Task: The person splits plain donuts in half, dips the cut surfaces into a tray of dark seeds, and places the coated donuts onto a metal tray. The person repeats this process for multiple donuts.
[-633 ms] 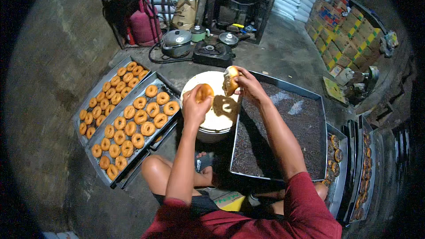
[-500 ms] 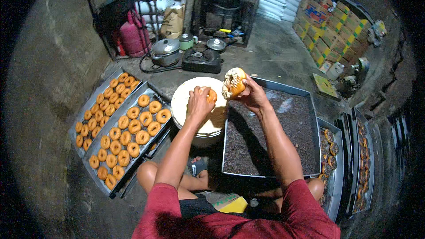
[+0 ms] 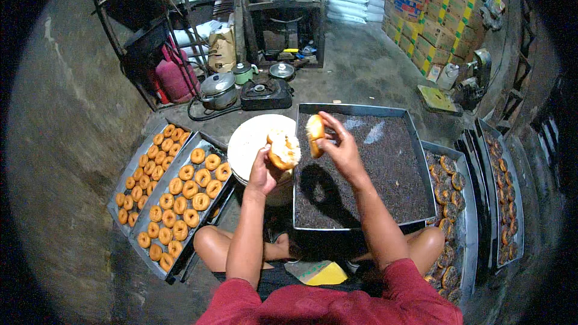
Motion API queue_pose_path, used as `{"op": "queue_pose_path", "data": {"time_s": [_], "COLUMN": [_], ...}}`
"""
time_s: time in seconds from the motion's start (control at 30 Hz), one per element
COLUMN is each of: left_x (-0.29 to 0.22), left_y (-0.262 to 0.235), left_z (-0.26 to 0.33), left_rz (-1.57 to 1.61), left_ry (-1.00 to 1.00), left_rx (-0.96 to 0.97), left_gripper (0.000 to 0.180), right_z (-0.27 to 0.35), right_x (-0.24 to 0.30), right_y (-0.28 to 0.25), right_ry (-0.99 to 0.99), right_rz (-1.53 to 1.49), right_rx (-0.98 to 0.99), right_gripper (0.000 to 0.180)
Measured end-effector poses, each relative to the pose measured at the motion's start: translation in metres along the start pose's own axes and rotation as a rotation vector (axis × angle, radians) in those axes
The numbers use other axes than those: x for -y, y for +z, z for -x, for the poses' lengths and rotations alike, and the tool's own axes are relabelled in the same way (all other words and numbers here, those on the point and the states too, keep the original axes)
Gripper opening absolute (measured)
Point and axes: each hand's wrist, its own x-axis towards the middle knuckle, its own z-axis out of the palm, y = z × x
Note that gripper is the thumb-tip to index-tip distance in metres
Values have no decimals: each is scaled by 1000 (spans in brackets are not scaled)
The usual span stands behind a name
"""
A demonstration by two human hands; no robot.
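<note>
My left hand grips a doughnut whose pale, cream-coated side is turned up. It is at the right edge of a round tub of off-white cream. In my right hand, another doughnut stands on edge between fingers and thumb, above the left part of a metal tray. Dark brown sprinkles spread across that tray, and my right hand's shadow falls on them. The two doughnuts are close but apart.
To the left, metal trays hold several rows of plain doughnuts. Doughnuts with dark topping fill trays on the right. Beyond the tub stand a black stove, a lidded pot and a pink gas cylinder. Cartons are stacked far right.
My left hand has come off the cream surface toward me, bringing up a cream-coated doughnut. My right hand's doughnut has turned on edge, its coated face now mostly out of sight. The view has shifted.
</note>
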Motion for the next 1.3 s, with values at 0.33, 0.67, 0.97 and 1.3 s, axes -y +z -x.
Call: {"op": "queue_pose_path", "data": {"time_s": [0.33,0.67,0.97,1.3], "left_x": [43,72,74,119], "left_y": [80,118,130,130], "left_z": [38,36,20,11], "left_rz": [-327,-1479,-1327,-1670], "left_ry": [57,521,289,460], "left_rx": [84,245,203,502], "left_gripper": [56,58,51,43], "right_z": [59,83,78,75], "right_x": [38,-3,-74,-88], "right_y": [-5,-60,-177,-181], "right_ry": [13,444,525,221], "right_rz": [339,-770,1056,971], "right_rx": [-223,-384,-237,0], "right_gripper": [59,47,35,16]}}
